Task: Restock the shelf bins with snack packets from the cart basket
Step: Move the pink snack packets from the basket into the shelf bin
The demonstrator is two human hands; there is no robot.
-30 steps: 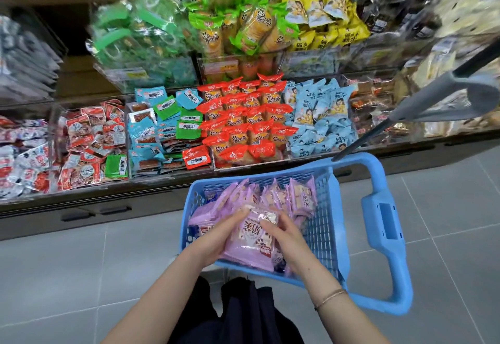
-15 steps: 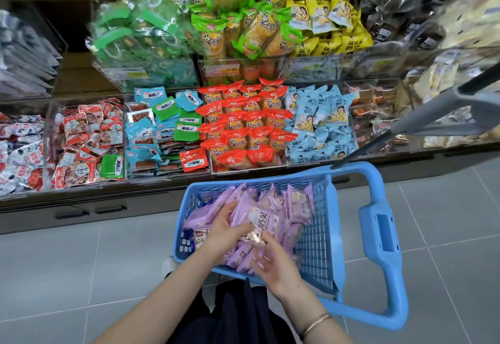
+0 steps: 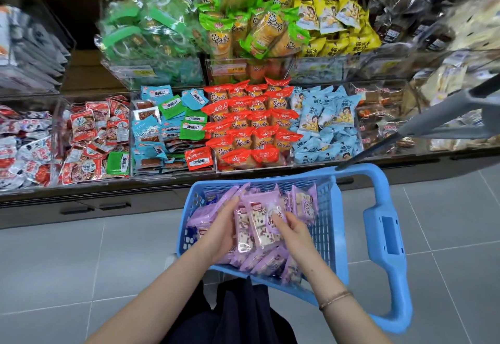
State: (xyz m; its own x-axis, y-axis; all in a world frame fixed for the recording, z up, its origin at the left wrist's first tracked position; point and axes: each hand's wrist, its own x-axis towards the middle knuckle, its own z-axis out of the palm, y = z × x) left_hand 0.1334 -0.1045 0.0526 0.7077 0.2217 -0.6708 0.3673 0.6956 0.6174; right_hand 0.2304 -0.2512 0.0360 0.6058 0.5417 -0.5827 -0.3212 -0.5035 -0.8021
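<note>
Okay, both grips are in the basket [image 3: 334, 235]. My left grip [image 3: 220, 231] has its fingers straight, pressed flat against the left side of a small stack of purple packets [image 3: 261, 222]. My right grip [image 3: 296, 234] lays near-straight fingers on the top packet from the right. Thumbs are hidden, so I can't say whether anything is pinched. It reads as a squeeze between two flat grips, not a closed hold. The stack sits on the loose pile in the basket, not lifted clear yet. Packets look light and soft, with slick film and lumpy, probably crumbly filling, so they'll likely slide off each other. I'd clamp the stack by its edges, thumbs on top, without crushing the middle. Bins [image 3: 251, 127] just past the basket look full, and I see no purple one.
</note>
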